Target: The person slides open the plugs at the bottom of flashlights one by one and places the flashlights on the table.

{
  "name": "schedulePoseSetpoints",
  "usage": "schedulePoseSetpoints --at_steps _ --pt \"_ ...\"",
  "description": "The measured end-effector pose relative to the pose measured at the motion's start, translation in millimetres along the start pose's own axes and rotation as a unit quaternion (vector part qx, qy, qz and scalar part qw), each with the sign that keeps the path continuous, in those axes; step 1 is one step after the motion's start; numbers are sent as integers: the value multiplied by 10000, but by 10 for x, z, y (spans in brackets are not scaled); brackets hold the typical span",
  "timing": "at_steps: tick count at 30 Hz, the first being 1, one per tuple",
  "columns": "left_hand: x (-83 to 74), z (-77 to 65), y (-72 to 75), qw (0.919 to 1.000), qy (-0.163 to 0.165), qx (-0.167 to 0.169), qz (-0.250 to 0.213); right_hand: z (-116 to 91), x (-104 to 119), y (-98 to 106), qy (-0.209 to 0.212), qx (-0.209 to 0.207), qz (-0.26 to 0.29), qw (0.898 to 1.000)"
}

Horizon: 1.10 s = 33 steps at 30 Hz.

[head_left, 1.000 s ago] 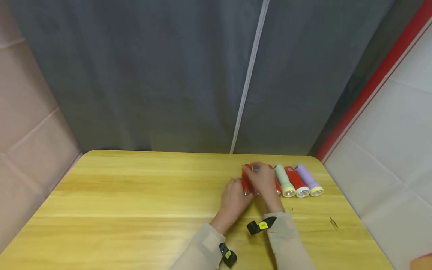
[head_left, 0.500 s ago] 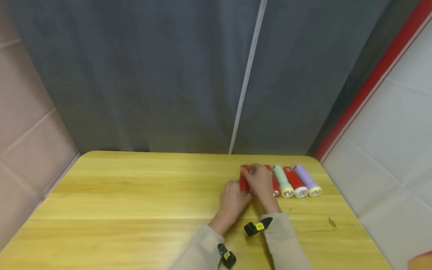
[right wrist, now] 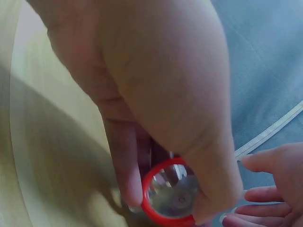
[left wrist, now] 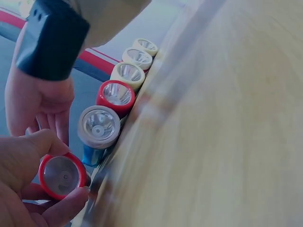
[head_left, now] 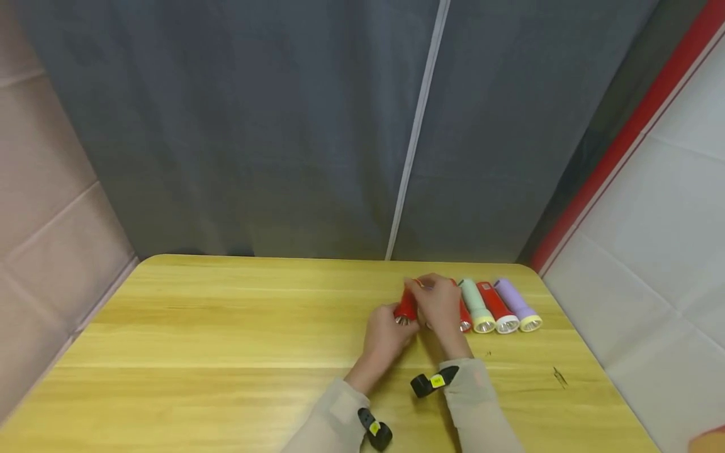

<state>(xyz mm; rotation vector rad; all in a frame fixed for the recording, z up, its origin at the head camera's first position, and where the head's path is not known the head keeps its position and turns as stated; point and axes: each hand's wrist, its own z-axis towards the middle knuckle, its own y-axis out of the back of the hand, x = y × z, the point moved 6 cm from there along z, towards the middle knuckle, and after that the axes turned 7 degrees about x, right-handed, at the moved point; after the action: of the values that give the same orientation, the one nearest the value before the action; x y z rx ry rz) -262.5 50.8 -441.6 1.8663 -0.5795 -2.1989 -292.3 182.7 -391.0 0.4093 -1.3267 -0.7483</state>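
Holding red flashlight [head_left: 405, 307], slanted now, nearly straight earlier

Long pale beige fabric sleeves [head_left: 484, 406]; compact black wrist-worn camera units [head_left: 381, 438] with small yellow rectangular labels [head_left: 437, 380]; hands [head_left: 384, 336] bare.

Flashlights [head_left: 496, 302] lie side by side on the table [head_left: 198, 327], at right.

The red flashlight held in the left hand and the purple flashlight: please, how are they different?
The red flashlight has a red rim, while the purple flashlight has a pale yellow one. The left hand grips the red flashlight; the purple flashlight lies on the table, touched by no hand. Both point their lens ends toward the table's near side.
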Motion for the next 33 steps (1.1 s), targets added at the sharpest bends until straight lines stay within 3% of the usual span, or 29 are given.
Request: schedulePoseSetpoints --at_steps 5,10,16,20,27,33 --pt "47 6 81 9994 92 29 -336 15 8 22 -44 -85 238 9997" --pt "51 14 167 9996 64 -125 -265 20 23 37 24 -59 228 9997" --pt "41 17 206 9991 211 -146 -328 27 -4 13 -333 521 312 9976" --pt "-19 0 219 9991 135 -91 -402 21 -40 4 -672 953 465 9921" --pt "-158 -50 253 9994 -61 -51 -346 44 -117 17 -705 953 159 9928" --pt "-260 -77 264 9994 -231 55 -253 73 -187 -24 -735 1031 369 9913"
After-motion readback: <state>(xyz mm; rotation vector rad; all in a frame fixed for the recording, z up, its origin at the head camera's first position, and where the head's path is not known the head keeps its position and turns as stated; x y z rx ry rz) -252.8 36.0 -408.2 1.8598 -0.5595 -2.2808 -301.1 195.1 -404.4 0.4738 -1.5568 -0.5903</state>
